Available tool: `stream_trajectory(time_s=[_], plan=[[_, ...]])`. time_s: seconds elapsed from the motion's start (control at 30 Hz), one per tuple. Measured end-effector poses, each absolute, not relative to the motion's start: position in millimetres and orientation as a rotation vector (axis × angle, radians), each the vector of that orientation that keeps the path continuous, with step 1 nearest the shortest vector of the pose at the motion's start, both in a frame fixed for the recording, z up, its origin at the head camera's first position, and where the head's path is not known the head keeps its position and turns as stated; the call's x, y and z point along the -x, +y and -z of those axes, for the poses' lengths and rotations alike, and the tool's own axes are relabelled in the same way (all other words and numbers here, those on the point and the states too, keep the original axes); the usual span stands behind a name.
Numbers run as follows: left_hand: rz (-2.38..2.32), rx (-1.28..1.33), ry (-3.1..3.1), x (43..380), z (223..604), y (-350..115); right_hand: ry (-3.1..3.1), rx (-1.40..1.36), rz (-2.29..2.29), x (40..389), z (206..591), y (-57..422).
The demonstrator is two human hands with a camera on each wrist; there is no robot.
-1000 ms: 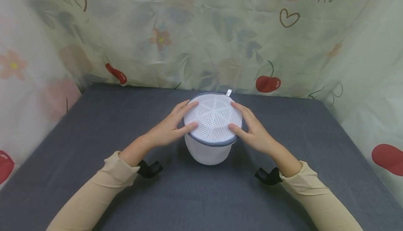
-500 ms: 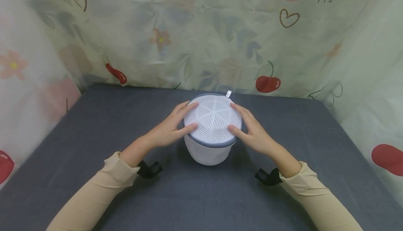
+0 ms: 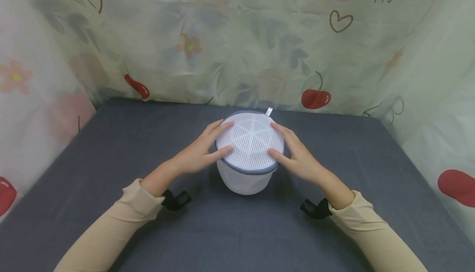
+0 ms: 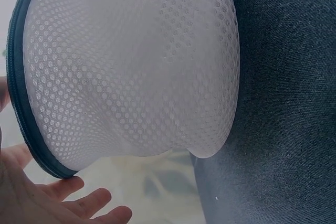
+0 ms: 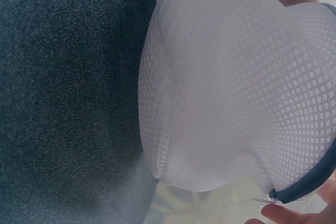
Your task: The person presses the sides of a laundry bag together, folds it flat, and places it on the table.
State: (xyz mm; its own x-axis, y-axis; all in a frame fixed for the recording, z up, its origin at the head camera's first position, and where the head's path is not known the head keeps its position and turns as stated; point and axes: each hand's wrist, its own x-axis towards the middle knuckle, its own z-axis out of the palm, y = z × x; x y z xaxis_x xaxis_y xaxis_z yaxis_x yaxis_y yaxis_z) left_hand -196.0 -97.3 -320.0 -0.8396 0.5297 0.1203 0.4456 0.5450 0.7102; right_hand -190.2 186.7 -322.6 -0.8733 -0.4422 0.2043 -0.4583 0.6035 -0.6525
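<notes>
A white mesh laundry bag (image 3: 249, 144), round and tub-shaped with blue-grey trim, stands upright on the table in the head view. A small pale tag (image 3: 269, 111) sticks up from its far rim. My left hand (image 3: 195, 150) holds the left side of the rim, thumb and forefinger spread over the top. Opposite it, my right hand (image 3: 299, 156) holds the right side the same way. In the left wrist view, several fingertips (image 4: 94, 201) reach past the dark rim. The right wrist view shows the bag's puckered side wall (image 5: 220, 93); most of that hand is outside the frame.
Dark blue-grey cloth covers the table (image 3: 245, 235). A printed curtain (image 3: 237, 37) hangs behind it and along both sides. Black straps (image 3: 315, 209) stick out from the wrists below beige sleeves (image 3: 363, 222).
The bag's top has tipped slightly down toward me, its tag sinking a little. My right hand has shifted slightly down and left with it; my left hand hardly differs.
</notes>
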Motion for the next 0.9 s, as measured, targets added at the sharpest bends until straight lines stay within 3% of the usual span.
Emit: stream_trajectory(time_s=[0.9], plan=[[-1.137,-0.786,2.665,196.0,324.0,-97.7,-2.848,-0.764,-1.126,189.7,325.3,185.0]])
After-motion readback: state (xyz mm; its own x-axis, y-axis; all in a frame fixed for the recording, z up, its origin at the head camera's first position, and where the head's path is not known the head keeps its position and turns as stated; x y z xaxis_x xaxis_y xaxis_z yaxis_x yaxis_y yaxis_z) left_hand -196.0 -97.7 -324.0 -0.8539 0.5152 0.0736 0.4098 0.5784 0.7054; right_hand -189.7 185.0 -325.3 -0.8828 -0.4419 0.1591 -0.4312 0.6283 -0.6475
